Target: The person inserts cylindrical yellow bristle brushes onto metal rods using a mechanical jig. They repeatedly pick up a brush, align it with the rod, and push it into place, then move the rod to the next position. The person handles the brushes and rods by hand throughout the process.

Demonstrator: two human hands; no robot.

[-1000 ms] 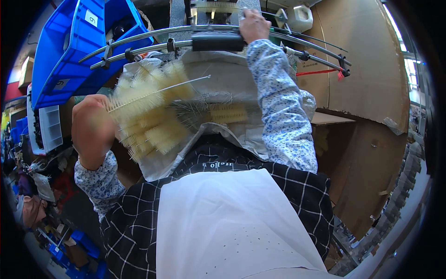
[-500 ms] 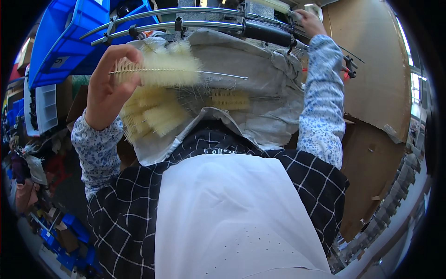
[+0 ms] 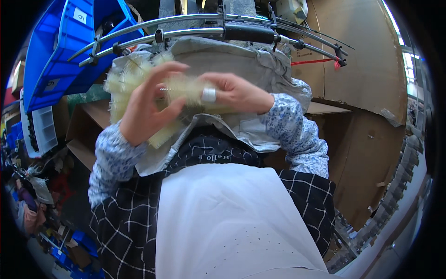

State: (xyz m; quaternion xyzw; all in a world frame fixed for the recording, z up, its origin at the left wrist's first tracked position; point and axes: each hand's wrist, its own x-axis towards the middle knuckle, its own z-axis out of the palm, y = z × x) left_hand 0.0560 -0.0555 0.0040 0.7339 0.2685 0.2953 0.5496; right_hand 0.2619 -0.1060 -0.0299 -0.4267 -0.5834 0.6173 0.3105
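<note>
1. One brush (image 3: 139, 83), pale yellow and bristly with a twisted wire stem, sits between both hands at chest height, above the grey cloth (image 3: 232, 65); more cream bristle shows below the left hand (whether that is a second brush I cannot tell).
2. Two hands meet on it. The left hand (image 3: 146, 109) is half open, fingers loosely curled round the bristles, the thumb and forefinger close on the wire stem.
3. The right hand (image 3: 232, 93) lies flat and extended, fingers (image 3: 204, 81) pressed together against the bristles, touching the left hand's fingertips; one white band wraps a finger.
4. One grey cloth hangs behind the hands, draped over the rails.
5. Two curved metal rails (image 3: 186, 32) arc across the top, with one black grip (image 3: 248, 32) on them.
6. Several blue bins (image 3: 60, 46) stack at upper left.
7. Cardboard sheets (image 3: 371, 69) stand to the right.
8. One white apron (image 3: 223, 223) and one black checked garment (image 3: 121, 228) fill the lower frame.
</note>
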